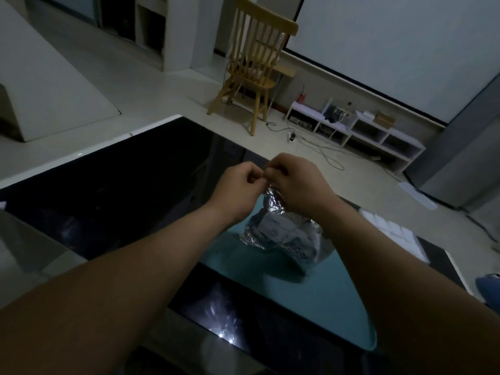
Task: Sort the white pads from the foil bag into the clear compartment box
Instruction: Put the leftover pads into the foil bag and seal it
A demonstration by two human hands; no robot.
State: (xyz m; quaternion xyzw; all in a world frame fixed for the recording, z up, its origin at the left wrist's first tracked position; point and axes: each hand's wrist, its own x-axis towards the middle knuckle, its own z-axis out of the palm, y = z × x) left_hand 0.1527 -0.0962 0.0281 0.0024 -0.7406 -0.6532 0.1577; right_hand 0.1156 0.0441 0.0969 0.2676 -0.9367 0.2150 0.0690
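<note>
A crinkled silver foil bag (281, 234) with a white label stands on a teal mat (311, 290) on the dark glossy table. My left hand (238, 185) and my right hand (297, 182) meet above it, both pinching the bag's top edge with closed fingers. The bag's mouth is hidden behind my fingers. The clear compartment box (392, 231) lies on the table to the right of my right forearm, and several of its cells look white. No loose pads show outside it.
The black table (121, 190) has a white rim and reflects light near its front edge. On the floor beyond stand a wooden chair (254, 66), a low white shelf unit (357, 128) and trailing cables (319, 147). A blue object (489, 288) sits at the right edge.
</note>
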